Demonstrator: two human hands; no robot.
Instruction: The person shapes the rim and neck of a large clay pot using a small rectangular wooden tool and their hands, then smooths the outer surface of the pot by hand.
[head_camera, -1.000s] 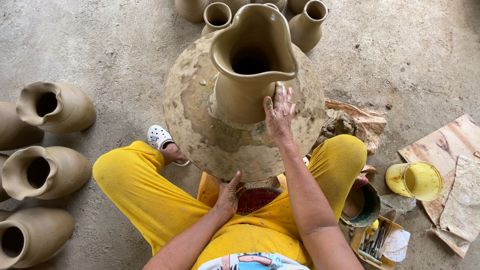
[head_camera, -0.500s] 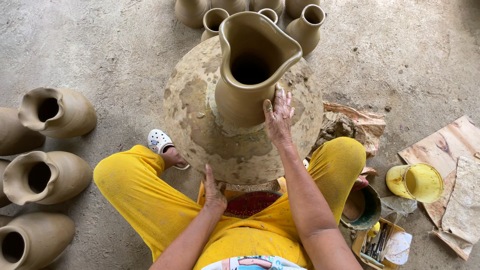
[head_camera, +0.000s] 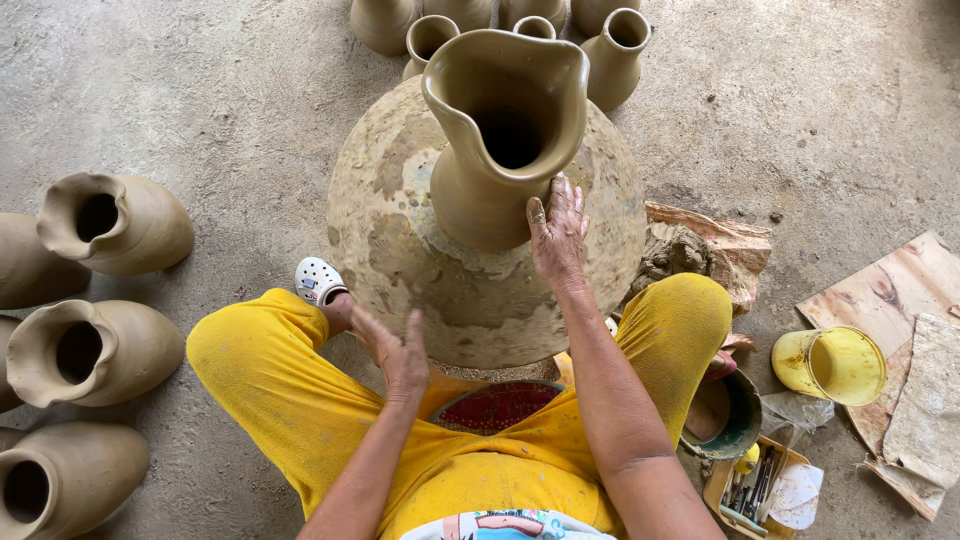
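Note:
A tall wet clay jug (head_camera: 495, 140) with a pinched spout stands on a round clay-crusted wheel disc (head_camera: 400, 250). My right hand (head_camera: 558, 235) lies flat against the jug's lower right side, fingers spread upward. My left hand (head_camera: 395, 350) is open at the disc's near left edge, fingers apart, holding nothing. I sit with legs in yellow trousers on either side of the disc, a white clog (head_camera: 318, 280) on my left foot.
Several unfired clay jugs lie on their sides on the concrete floor at left (head_camera: 115, 222), more stand behind the wheel (head_camera: 615, 45). At right are a lump of clay (head_camera: 680, 255), a yellow cup (head_camera: 830, 365), boards (head_camera: 890, 290), a bowl (head_camera: 735, 415) and a tool tray (head_camera: 755, 485).
My left hand has risen from my lap to the disc's near edge. The jug has turned, its spout swinging round to the left. My right hand has stayed on the jug.

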